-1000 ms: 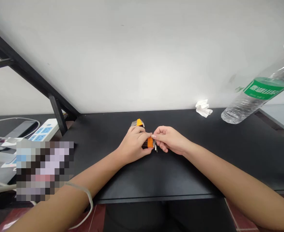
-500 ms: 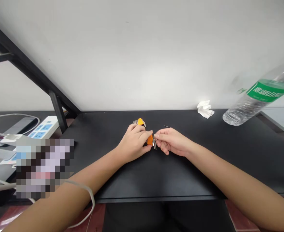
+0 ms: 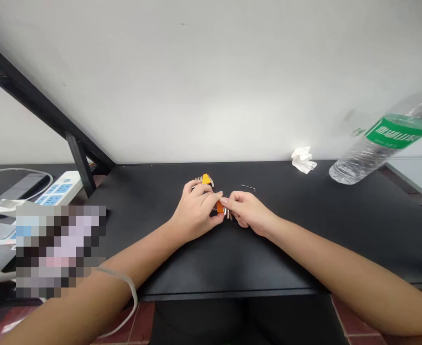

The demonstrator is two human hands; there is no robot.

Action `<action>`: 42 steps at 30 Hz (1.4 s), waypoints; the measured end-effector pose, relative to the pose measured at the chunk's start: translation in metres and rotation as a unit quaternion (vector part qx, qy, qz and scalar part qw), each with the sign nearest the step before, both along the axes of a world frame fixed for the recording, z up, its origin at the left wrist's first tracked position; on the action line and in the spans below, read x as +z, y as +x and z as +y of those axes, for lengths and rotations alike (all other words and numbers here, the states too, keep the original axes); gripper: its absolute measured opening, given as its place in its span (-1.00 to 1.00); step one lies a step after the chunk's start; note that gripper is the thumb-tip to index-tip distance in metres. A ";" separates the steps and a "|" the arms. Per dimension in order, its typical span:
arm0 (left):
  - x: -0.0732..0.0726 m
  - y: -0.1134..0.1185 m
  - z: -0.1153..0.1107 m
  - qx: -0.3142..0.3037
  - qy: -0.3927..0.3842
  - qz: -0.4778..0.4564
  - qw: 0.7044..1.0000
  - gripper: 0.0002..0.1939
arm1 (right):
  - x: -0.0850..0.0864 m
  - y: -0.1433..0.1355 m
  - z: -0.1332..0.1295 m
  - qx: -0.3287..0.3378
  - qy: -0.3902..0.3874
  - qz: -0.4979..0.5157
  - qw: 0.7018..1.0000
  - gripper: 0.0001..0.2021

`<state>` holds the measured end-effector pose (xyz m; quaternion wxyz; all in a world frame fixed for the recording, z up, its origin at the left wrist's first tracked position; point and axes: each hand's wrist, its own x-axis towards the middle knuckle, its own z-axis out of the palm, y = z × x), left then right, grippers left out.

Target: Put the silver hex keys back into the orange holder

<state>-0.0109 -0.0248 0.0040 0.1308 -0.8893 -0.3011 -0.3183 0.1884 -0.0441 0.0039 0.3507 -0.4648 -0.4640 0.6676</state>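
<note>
My left hand [image 3: 200,208] is closed around an orange hex key holder [image 3: 220,207], its thumb below and its fingertips above. Short metal hex key ends [image 3: 227,213] stick out of the holder's right side. My right hand [image 3: 249,211] pinches at these ends, thumb against the holder's upper right edge; its fingers partly hide the key there. Just beyond my left fingers lies a second orange holder [image 3: 206,179] filled with hex keys. A loose thin hex key [image 3: 248,187] rests on the black tabletop behind my right hand.
On the black table [image 3: 286,268], a crumpled white tissue [image 3: 303,160] and a large plastic bottle with a green label [image 3: 383,136] stand toward the back right. At left are a white power strip [image 3: 58,191], cables, a blurred-out object [image 3: 60,251] and a black metal frame [image 3: 45,103].
My right hand has moved left, closer against the holder, and its thumb now presses at the holder's edge. The loose hex key behind it shows fully. The view has shifted slightly.
</note>
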 end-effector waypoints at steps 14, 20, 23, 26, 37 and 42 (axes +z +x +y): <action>-0.001 0.006 -0.010 0.042 0.091 0.076 0.992 -0.79 | 0.013 -0.002 -0.003 0.001 -0.050 0.015 0.999 -0.64; 0.002 0.005 -0.009 0.048 0.100 0.080 0.991 -0.79 | 0.018 -0.005 -0.005 0.002 -0.127 0.098 0.987 -0.75; 0.003 0.003 -0.007 0.043 0.094 0.085 0.991 -0.79 | 0.010 -0.011 -0.007 -0.015 -0.101 0.077 0.992 -0.68; 0.003 -0.001 -0.005 0.032 0.083 0.090 0.992 -0.78 | 0.002 -0.011 -0.004 -0.004 -0.061 0.024 0.998 -0.62; 0.009 0.005 -0.019 0.049 0.007 0.119 0.992 -0.69 | 0.000 -0.003 0.004 0.077 -0.019 0.027 0.996 -0.88; 0.025 -0.040 -0.021 0.143 -0.141 0.159 0.967 -0.36 | -0.001 0.000 0.003 0.069 -0.056 0.046 0.995 -0.88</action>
